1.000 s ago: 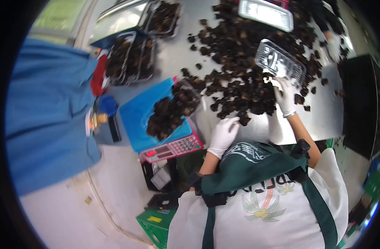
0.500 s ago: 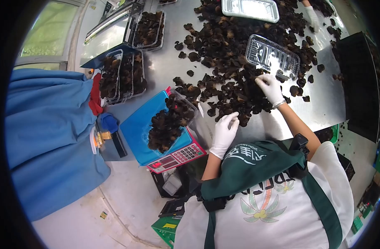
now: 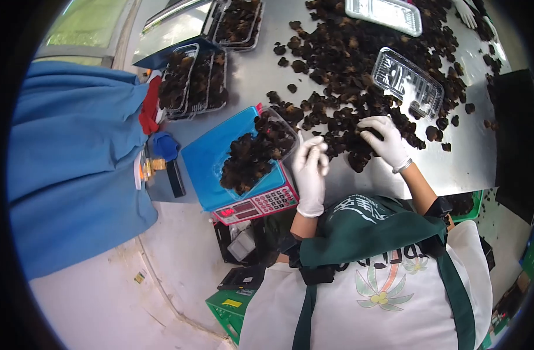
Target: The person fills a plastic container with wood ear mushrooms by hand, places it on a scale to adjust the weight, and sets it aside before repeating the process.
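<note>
Dark, ruffled wood ear mushrooms [image 3: 337, 76] lie in a broad loose pile on the steel table. My gloved right hand [image 3: 386, 143] is at the pile's near edge, fingers curled onto a dark wood ear mushroom partly hidden beneath them. Beside the scale, my gloved left hand [image 3: 309, 178] is raised, its fingers loosely bent and apart, with nothing visible in them. A clear plastic tray [image 3: 287, 131] heaped with wood ear mushrooms rests on the blue-topped digital scale [image 3: 206, 166], just left of that hand.
Filled clear trays [image 3: 220, 102] stand at the upper left beside a dark-framed machine [image 3: 174, 29]. One clear tray [image 3: 407, 81] and a white-looking tray [image 3: 383, 14] lie on the pile. Another person's gloved hand [image 3: 466, 13] shows at upper right. Blue cloth [image 3: 80, 163] hangs left.
The view has shifted, so the table appears farther right and higher. My right hand has drawn toward me and leftward over the pile. My left hand has come nearer the tray on the scale.
</note>
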A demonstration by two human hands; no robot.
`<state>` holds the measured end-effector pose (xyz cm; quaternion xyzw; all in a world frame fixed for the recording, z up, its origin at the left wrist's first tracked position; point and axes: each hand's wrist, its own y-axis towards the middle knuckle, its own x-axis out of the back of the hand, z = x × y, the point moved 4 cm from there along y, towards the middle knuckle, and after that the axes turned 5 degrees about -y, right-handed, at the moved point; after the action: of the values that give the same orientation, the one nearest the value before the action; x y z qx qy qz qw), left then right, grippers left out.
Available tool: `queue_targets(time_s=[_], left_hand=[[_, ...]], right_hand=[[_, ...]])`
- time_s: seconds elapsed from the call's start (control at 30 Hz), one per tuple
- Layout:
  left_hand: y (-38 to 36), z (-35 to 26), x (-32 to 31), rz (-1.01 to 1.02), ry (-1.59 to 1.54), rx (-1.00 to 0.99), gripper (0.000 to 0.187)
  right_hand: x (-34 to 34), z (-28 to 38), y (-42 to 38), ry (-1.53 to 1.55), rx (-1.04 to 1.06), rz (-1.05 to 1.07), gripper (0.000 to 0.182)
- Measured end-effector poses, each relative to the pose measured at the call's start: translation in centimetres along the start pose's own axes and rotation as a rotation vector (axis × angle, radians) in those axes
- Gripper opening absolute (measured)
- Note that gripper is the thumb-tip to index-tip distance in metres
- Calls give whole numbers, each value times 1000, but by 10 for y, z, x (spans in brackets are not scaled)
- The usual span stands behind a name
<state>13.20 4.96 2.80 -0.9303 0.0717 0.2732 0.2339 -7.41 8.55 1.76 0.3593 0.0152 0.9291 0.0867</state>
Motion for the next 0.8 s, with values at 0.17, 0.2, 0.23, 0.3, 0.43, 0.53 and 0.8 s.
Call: queue_targets(time_s=[0.17, 0.2, 0.23, 0.3, 0.43, 0.53, 0.8], left_hand=[[-4, -91, 25, -232, 1366, -902, 35], [4, -94, 34, -235, 1469, -839, 42], [8, -90, 42, -236, 1636, -821, 44], [12, -87, 54, -239, 1730, -786, 46], [-11, -90, 27, -167, 1531, -839, 47], [-25, -67, -6, 97, 1393, -813, 46], [-8, 91, -6, 227, -278, 570, 53]], right_hand=[[-20, -46, -19, -509, -24, -42, 28], [-21, -48, -18, -516, -32, -16, 27], [-21, -52, -17, -486, -12, -32, 23], [-22, -61, -14, -519, -32, -39, 21], [-20, -53, -14, -378, -59, -153, 27], [-15, -49, -23, -158, -68, -191, 27], [-2, 34, -33, 324, -143, -22, 22]])
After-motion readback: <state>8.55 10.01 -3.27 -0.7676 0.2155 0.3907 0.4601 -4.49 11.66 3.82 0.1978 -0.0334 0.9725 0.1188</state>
